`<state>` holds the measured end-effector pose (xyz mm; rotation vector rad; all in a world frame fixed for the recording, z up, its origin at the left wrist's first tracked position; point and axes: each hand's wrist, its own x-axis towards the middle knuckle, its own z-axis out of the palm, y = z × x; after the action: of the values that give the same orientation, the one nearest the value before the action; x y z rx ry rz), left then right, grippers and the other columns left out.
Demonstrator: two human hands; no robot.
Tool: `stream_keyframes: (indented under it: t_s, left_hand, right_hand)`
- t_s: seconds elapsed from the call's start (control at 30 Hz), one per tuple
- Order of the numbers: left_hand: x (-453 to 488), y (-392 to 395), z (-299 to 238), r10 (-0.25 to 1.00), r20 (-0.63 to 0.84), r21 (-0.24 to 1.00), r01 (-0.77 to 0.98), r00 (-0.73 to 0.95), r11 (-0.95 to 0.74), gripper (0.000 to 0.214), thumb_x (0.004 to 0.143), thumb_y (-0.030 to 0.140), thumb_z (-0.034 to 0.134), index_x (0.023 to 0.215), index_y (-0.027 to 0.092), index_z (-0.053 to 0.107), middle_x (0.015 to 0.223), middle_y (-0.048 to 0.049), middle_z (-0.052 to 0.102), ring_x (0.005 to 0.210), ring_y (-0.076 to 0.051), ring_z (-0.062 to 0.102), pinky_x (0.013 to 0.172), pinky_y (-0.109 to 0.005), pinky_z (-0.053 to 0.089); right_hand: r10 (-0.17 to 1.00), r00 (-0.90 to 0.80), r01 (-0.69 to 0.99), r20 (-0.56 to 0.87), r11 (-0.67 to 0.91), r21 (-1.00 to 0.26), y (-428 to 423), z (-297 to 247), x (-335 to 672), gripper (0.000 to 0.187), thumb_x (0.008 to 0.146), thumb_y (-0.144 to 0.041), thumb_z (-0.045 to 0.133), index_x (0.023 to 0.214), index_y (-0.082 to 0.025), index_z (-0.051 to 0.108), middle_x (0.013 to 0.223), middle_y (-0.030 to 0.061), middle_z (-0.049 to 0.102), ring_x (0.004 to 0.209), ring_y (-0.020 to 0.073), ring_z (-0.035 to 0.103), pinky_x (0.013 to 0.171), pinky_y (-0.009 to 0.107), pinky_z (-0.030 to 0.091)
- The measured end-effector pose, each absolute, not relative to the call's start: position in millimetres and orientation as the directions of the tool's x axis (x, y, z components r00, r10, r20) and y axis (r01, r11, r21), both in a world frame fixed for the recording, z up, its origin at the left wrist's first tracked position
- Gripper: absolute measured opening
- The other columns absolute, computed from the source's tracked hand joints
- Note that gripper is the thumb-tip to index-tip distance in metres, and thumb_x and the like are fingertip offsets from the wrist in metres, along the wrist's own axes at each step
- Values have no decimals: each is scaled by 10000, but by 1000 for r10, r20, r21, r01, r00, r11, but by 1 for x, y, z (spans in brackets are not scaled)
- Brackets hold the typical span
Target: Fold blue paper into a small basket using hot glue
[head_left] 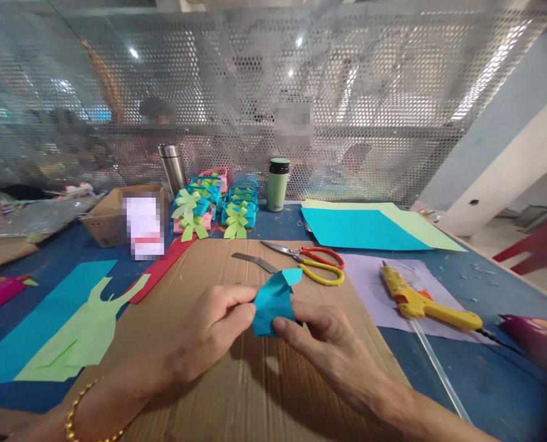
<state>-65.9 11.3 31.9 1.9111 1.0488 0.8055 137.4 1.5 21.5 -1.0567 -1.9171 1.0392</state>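
Observation:
Between my two hands is a small folded piece of blue paper (273, 307), held above a sheet of brown cardboard (199, 393). My left hand (227, 319) pinches its left edge. At its right side, my right hand (321, 334) grips it, the thumb pressed on the front face. One pointed flap of the paper bends over at the top. Just beyond it lie scissors (321, 264) with one red and one yellow handle, blades spread. A flat metal strip (255, 261) rests on the cardboard, its near end hidden behind the blue paper.
At right, a yellow glue gun (432, 308) with a clear stick lies on lilac paper (365, 288). Blue sheets (360, 228) lie behind. Small paper baskets (240, 215), a green tumbler (278, 187), a steel flask (172, 169) and a carton (100, 215) stand at the back. Green cutouts (89, 331) lie left.

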Motion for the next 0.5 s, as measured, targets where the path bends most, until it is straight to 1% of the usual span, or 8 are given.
stream_keyframes:
  t_s: [0.1, 0.23, 0.37, 0.5]
  left_hand:
    - [-68, 9, 36, 878, 137, 863, 379, 459, -333, 337, 909, 230, 401, 761, 158, 695, 747, -17, 656, 744, -168, 574, 678, -254, 485]
    - [-69, 6, 37, 887, 144, 839, 421, 439, -344, 289, 857, 210, 448, 787, 183, 726, 719, -9, 669, 746, -180, 600, 691, -257, 504]
    - [-65, 4, 42, 864, 156, 808, 441, 479, -390, 288, 844, 177, 461, 866, 185, 749, 744, -7, 694, 745, -177, 607, 721, -270, 519]
    - [-64, 3, 40, 867, 172, 787, 464, 468, -407, 329, 842, 142, 469, 991, 200, 756, 767, 4, 708, 742, -169, 609, 711, -260, 516]
  right_hand:
    - [887, -413, 329, 208, 358, -874, 1, 22, 137, 353, 949, -421, 552, 724, -195, 702, 701, -3, 628, 681, 147, 561, 650, 262, 478]
    - [894, -401, 334, 200, 346, -877, 1, 21, 136, 357, 952, -438, 553, 736, -208, 720, 670, -10, 623, 651, 144, 552, 619, 254, 473]
    - [899, -396, 311, 189, 324, -893, 0, 19, 136, 345, 956, -447, 551, 795, -218, 753, 700, -11, 651, 690, 156, 586, 646, 260, 495]
    - [900, -392, 290, 192, 319, -902, 0, 19, 135, 347, 957, -453, 554, 819, -219, 769, 719, -5, 670, 718, 161, 606, 677, 266, 509]
